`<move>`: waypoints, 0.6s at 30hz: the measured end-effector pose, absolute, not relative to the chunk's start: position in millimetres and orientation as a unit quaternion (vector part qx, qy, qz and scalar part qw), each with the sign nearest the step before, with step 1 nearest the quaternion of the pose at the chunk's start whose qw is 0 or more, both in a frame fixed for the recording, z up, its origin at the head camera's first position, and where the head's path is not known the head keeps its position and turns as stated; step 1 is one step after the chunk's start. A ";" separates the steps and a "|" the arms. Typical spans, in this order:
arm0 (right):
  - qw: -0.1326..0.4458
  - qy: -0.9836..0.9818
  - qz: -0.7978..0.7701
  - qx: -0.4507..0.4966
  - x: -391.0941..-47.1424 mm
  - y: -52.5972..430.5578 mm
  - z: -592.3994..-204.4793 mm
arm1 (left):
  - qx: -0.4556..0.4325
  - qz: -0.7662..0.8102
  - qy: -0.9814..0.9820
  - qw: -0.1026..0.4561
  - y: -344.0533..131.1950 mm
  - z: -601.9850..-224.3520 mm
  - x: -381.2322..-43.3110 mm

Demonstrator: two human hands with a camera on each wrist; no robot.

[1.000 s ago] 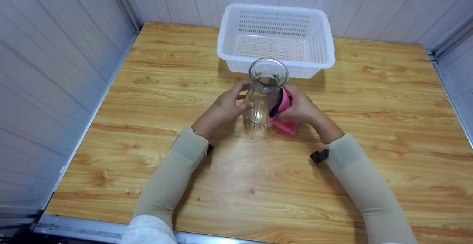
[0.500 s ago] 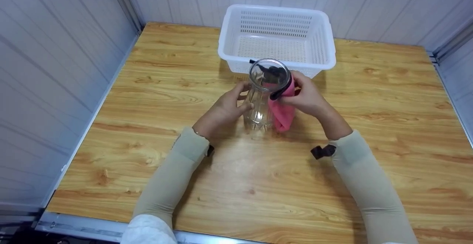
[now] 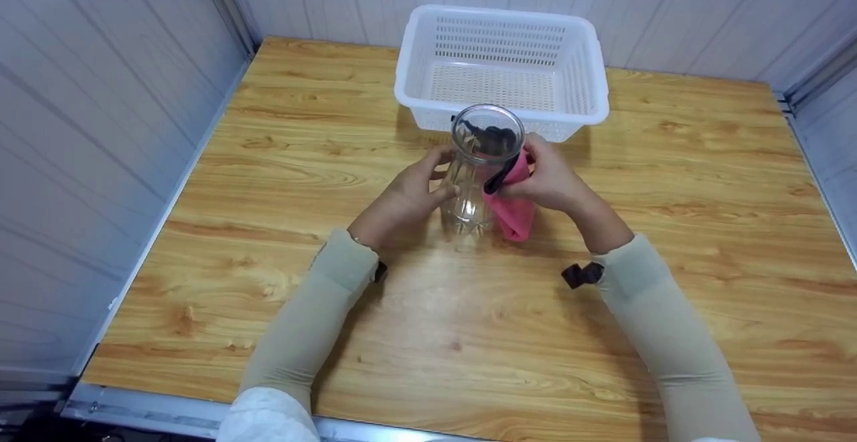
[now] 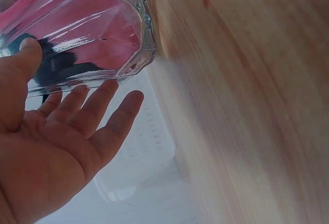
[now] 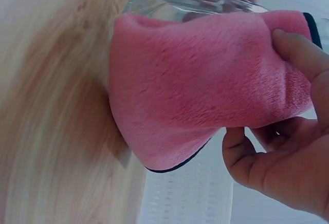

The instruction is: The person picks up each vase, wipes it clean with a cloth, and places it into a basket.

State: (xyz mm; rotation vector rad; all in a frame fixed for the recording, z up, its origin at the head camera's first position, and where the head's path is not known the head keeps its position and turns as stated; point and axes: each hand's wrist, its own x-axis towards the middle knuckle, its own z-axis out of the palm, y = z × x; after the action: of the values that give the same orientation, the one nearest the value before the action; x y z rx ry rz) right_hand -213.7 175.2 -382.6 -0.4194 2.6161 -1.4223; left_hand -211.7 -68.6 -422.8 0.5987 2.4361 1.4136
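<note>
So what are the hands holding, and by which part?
The left hand holds the vase by its side; the right hand holds the cloth near its upper edge.

Table (image 3: 455,335), 1 pc.: rect., wood-grain top, yellow-brn., edged at front w/ metal strip (image 3: 147,415). Borne directly on top: wht. plastic basket (image 3: 492,84), slotted, set nr. far edge; clr. glass vase (image 3: 469,194), wide-rimmed, stood upright just in front of basket.
</note>
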 end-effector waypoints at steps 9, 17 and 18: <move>0.062 0.897 -0.400 -0.178 -216.4 176.4 -405.5 | 0.203 0.492 0.835 0.139 -69.5 -423.6 -213.1; 0.079 0.922 -0.350 -0.147 -211.8 176.8 -412.8 | 0.204 0.506 0.824 0.156 -70.7 -424.1 -215.1; 0.080 0.924 -0.345 -0.146 -211.7 176.7 -412.7 | 0.204 0.507 0.822 0.159 -70.8 -423.7 -215.2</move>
State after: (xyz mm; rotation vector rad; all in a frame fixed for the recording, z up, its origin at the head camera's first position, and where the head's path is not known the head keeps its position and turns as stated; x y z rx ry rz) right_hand -211.7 176.7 -412.7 -0.4359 2.7640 -1.0310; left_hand -215.2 -70.8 -423.7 0.5822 2.3496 1.4502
